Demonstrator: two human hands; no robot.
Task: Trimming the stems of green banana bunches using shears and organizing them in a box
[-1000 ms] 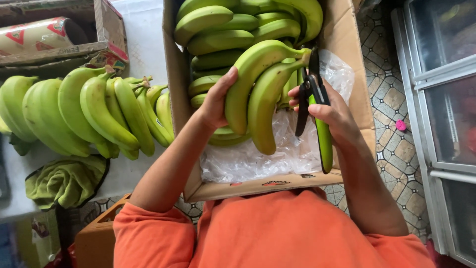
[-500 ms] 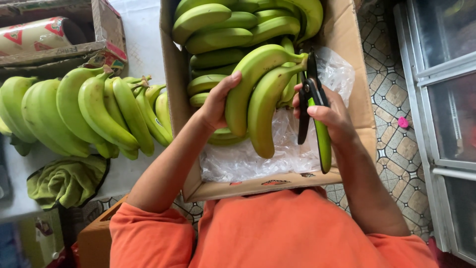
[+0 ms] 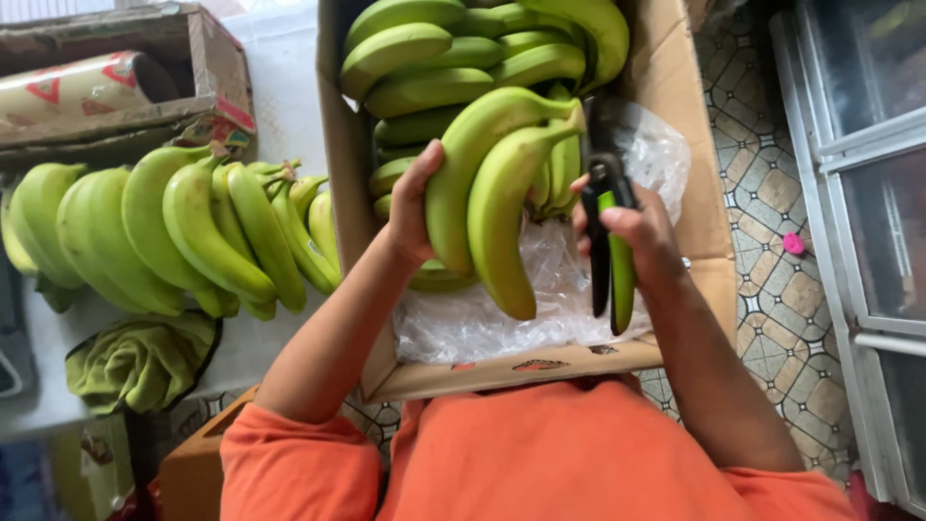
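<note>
1. Overhead, I am watching a person in an orange shirt [image 3: 579,453] leaning over a cardboard box [image 3: 675,87] packed with green bananas.
2. Their left hand [image 3: 417,207] is gripping a small bunch of green bananas [image 3: 487,183] from the side, fingers wrapped around the nearer fruit, and is holding the bunch just above the clear plastic liner [image 3: 502,318] at the near end of the box.
3. Their right hand [image 3: 641,236] is clenching a pair of black and green pruning shears [image 3: 610,246], the handles pointing back toward the person and the tool's head resting right beside the bunch's stem end; I cannot tell whether the blades are touching the stem.
4. More green bananas [image 3: 453,48] are lying stacked in the far end of the box, beyond the held bunch.
5. Left of the box, another large hand of bananas [image 3: 183,232] is sitting on the white counter [image 3: 280,87], well apart from both hands.
6. A crumpled green cloth [image 3: 140,362] is lying at the counter's near edge, just below those bananas.
7. A second, shallow carton [image 3: 207,72] holding a roll of printed paper [image 3: 82,87] is sitting at the counter's far left.
8. Patterned floor tiles [image 3: 772,241] are showing to the right of the box.
</note>
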